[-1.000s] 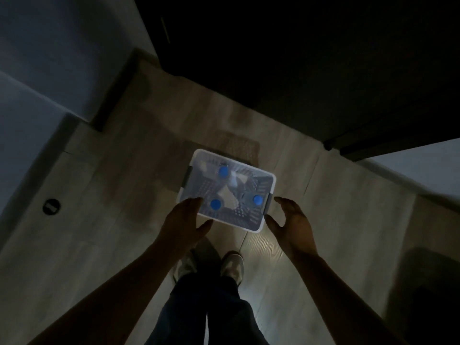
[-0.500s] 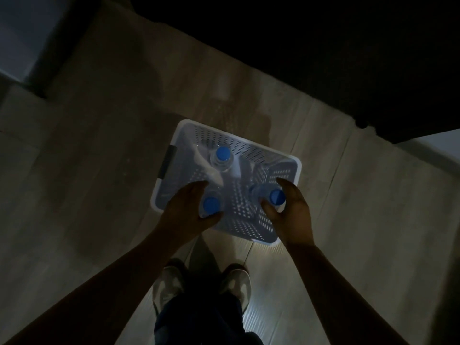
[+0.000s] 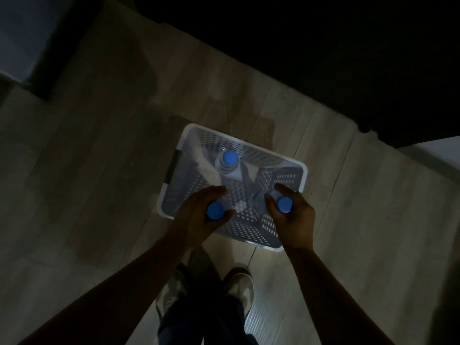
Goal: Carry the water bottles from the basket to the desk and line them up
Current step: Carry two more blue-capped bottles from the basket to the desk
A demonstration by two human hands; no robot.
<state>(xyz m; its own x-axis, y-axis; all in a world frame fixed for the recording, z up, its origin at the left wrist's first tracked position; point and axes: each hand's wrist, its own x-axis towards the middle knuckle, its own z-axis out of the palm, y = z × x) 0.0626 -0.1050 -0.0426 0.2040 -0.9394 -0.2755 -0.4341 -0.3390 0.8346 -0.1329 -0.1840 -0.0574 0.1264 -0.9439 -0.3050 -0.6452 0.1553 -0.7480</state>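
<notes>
A white perforated basket (image 3: 249,145) stands on the wooden floor in dim light. My left hand (image 3: 199,217) grips a clear bottle with a blue cap (image 3: 215,211) at the basket's near left. At the near right, my right hand (image 3: 292,215) is wrapped round a second blue-capped bottle (image 3: 283,204). A third bottle (image 3: 229,160) stands upright and untouched at the back of the basket. Both held bottles' bodies are mostly hidden by my hands.
My two shoes (image 3: 239,285) stand just behind the basket. A dark piece of furniture (image 3: 323,58) fills the top right. A pale wall and dark skirting (image 3: 42,58) lie at the top left. The room is dim.
My hands went from hovering over the basket's near rim to closing round the two nearest bottles. The view has come closer to the basket.
</notes>
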